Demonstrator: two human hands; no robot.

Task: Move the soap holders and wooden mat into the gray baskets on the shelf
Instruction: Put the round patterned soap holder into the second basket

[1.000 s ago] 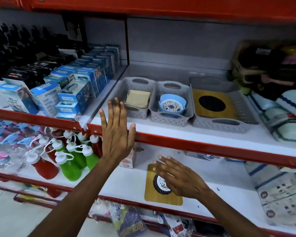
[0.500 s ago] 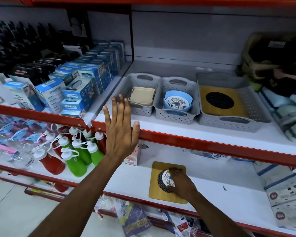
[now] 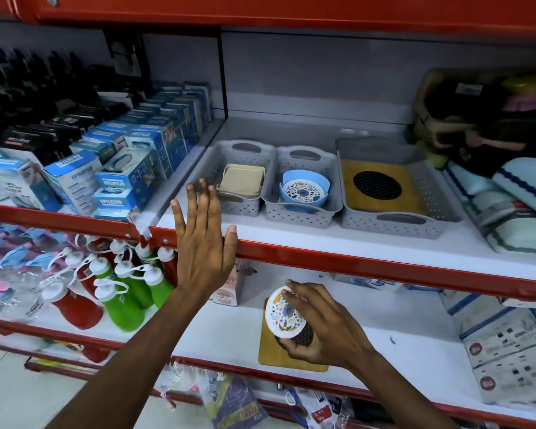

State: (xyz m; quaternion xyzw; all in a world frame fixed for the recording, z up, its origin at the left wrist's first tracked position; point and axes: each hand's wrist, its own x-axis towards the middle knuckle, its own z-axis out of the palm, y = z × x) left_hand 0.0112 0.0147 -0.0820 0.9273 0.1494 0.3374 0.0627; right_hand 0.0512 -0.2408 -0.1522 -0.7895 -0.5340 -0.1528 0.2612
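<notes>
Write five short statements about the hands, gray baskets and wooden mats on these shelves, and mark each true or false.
1. The right hand grips a round white floral-patterned soap holder. True.
2. The left hand holds a green squeeze bottle. False: it rests open against the red shelf edge.
3. The large gray perforated basket holds a square wooden mat. True.
4. The middle gray basket is empty. False: it holds a blue round soap holder.
5. A second wooden mat lies on the lower shelf. True.
</notes>
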